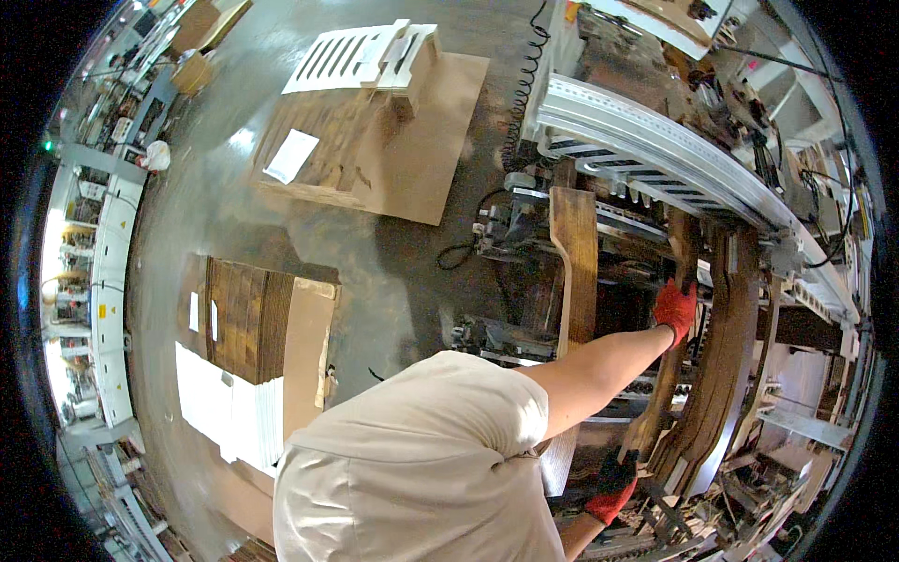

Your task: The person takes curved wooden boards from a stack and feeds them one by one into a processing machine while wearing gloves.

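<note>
A long, curved brown wooden board [663, 393] spans between my two hands over the machine. My left hand [676, 311], in a red and black glove, is closed on its upper stretch. At the board's lower end my right hand [613, 489], gloved the same way, grips it; some of its fingers are hidden. To the left lies a second shaped brown board [577, 272], partly covered by my left forearm. Just right of the held board stands a stack of similar curved boards [716, 365], lined up lengthwise.
A metal machine beam [655, 112] crosses above the boards, with a coiled black hose [529, 84] beside it. On the floor at left are a cardboard-based stack of brown panels [248, 309] and another stack with white pieces [328, 61]. White machine cabinets [117, 281] line the far left.
</note>
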Demonstrator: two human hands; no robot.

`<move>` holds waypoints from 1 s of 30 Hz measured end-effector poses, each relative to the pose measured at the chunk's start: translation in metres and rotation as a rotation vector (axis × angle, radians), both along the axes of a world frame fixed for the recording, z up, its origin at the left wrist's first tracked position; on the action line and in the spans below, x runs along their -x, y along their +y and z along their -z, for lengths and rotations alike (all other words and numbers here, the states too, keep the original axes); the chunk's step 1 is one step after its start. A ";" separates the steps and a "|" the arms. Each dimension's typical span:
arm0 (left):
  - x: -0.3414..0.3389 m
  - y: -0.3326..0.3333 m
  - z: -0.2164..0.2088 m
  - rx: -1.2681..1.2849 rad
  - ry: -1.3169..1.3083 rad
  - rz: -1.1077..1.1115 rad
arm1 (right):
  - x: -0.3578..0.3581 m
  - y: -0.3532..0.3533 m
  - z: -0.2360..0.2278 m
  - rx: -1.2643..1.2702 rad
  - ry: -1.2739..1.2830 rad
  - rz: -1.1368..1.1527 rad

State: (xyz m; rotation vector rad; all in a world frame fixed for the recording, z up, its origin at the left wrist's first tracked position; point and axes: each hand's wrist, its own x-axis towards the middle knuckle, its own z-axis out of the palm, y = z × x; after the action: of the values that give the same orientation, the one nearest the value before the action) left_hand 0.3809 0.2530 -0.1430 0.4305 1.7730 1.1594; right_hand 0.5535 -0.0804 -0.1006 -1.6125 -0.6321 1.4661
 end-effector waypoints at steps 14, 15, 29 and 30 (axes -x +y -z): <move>0.008 -0.006 -0.017 -0.080 -0.006 -0.145 | 0.042 0.011 -0.038 0.114 0.245 0.211; 0.012 -0.008 -0.016 -0.134 -0.210 -0.082 | 0.031 0.010 -0.022 0.070 0.151 0.248; 0.003 -0.003 0.005 -0.327 -0.152 -0.134 | 0.000 0.003 0.025 0.033 0.192 0.394; 0.004 0.000 0.010 -0.336 -0.135 -0.134 | 0.001 0.003 0.024 0.028 0.175 0.393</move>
State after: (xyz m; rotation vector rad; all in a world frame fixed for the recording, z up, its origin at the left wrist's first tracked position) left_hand 0.3772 0.2534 -0.1529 0.4233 1.5118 1.5538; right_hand 0.5528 -0.0769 -0.1251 -1.5054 -0.1812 1.3059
